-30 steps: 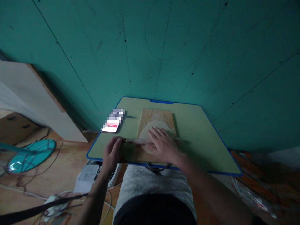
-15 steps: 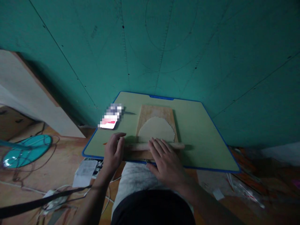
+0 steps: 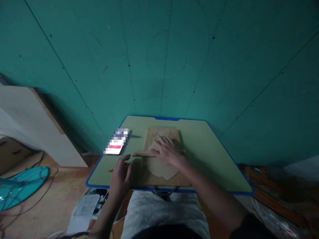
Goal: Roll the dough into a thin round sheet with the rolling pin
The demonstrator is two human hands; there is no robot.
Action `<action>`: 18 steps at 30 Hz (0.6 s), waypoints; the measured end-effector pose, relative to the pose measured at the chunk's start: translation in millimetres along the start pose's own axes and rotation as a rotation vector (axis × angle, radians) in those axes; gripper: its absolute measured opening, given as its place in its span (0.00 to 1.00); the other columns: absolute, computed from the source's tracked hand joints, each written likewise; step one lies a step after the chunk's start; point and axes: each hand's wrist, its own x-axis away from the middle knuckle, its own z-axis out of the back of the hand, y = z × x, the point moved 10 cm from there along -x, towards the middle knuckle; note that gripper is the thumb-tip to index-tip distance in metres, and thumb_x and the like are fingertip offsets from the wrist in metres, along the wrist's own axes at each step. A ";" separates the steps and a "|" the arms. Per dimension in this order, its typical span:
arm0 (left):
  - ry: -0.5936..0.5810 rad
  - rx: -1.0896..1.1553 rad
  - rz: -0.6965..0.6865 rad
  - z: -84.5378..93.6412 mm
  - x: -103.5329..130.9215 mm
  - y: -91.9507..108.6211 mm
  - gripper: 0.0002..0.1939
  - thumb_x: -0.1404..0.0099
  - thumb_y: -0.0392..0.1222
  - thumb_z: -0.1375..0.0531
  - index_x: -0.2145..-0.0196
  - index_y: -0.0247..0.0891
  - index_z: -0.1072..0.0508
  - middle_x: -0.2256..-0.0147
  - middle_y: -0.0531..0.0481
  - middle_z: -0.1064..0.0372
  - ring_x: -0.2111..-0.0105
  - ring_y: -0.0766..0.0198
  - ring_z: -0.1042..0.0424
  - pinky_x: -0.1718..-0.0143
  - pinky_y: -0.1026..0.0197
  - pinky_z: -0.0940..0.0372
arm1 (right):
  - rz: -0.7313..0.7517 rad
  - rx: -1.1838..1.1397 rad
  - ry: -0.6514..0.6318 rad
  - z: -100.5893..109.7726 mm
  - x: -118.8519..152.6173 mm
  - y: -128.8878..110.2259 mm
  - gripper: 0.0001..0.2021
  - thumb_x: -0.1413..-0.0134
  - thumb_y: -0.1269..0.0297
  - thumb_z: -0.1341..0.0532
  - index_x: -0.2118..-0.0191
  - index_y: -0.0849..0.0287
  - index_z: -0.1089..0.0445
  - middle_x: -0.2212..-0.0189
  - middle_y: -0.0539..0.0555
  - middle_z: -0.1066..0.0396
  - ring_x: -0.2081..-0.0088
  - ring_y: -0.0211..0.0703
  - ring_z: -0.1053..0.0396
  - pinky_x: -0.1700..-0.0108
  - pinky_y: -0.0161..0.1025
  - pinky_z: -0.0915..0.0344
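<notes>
A thin sheet of dough point(image 3: 163, 168) lies on a wooden cutting board point(image 3: 143, 179), with a rolling pin point(image 3: 144, 154) across it. My right hand point(image 3: 166, 151) rests flat over the pin, its fingers stretched toward the far side of the board. It hides the pin's middle and part of the dough. My left hand point(image 3: 122, 172) hovers at the board's left side, thumb and fingers apart and loosely curved. Nothing is in it, and it is just short of the pin's left end.
The board lies on a small pale table point(image 3: 211, 166) with a blue rim, against a green wall point(image 3: 159, 59). On its left are a phone point(image 3: 117, 142) and a thin knife-like blade point(image 3: 136, 136). A white panel point(image 3: 42, 126) leans at left; cables lie on the floor.
My right hand and the rolling pin have moved away from me, up the board, uncovering the near part of the dough. My left hand stays beside the board. The view has tilted up.
</notes>
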 end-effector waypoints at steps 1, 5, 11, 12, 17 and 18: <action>0.003 -0.007 0.003 -0.8 -0.1 -2.5 0.19 0.32 0.54 0.46 0.51 0.40 0.30 0.53 0.40 0.26 0.58 0.51 0.24 0.56 0.48 0.29 | -0.026 0.005 -0.014 1.0 -8.8 5.1 0.30 0.30 0.45 0.50 0.37 0.63 0.34 0.33 0.68 0.41 0.31 0.55 0.46 0.31 0.55 0.50; 0.007 -0.066 -0.071 -0.7 -1.0 2.1 0.18 0.31 0.50 0.46 0.48 0.40 0.31 0.51 0.39 0.28 0.51 0.48 0.26 0.50 0.45 0.30 | -0.029 0.020 -0.007 3.8 -10.9 3.7 0.29 0.30 0.45 0.50 0.38 0.63 0.32 0.34 0.67 0.39 0.32 0.56 0.44 0.32 0.53 0.48; -0.069 -0.221 -0.331 -18.2 -2.7 55.3 0.13 0.30 0.42 0.46 0.52 0.40 0.28 0.49 0.39 0.28 0.48 0.50 0.28 0.49 0.48 0.32 | 0.110 -0.003 0.074 2.4 48.0 -28.9 0.28 0.31 0.50 0.46 0.35 0.64 0.37 0.36 0.65 0.36 0.35 0.56 0.39 0.32 0.53 0.46; -0.105 -0.256 -0.354 -26.7 -3.9 64.7 0.12 0.30 0.41 0.46 0.53 0.40 0.27 0.50 0.40 0.27 0.50 0.50 0.27 0.50 0.48 0.32 | 0.124 -0.013 0.074 2.6 55.6 -30.7 0.27 0.31 0.52 0.46 0.35 0.63 0.37 0.36 0.64 0.36 0.36 0.55 0.39 0.32 0.53 0.46; -0.314 -0.558 -0.323 -75.2 -18.3 90.4 0.10 0.30 0.39 0.46 0.60 0.38 0.25 0.55 0.38 0.25 0.56 0.48 0.26 0.55 0.48 0.32 | -0.044 -0.037 0.072 10.1 61.3 6.4 0.20 0.28 0.57 0.51 0.41 0.57 0.29 0.37 0.61 0.34 0.39 0.52 0.35 0.38 0.49 0.38; -0.345 -0.613 -0.314 -82.4 -22.4 92.6 0.10 0.30 0.39 0.47 0.61 0.38 0.25 0.58 0.38 0.24 0.57 0.48 0.26 0.56 0.49 0.33 | -0.106 -0.019 0.077 12.2 58.8 19.2 0.20 0.28 0.58 0.51 0.43 0.56 0.28 0.38 0.61 0.33 0.40 0.52 0.34 0.40 0.49 0.37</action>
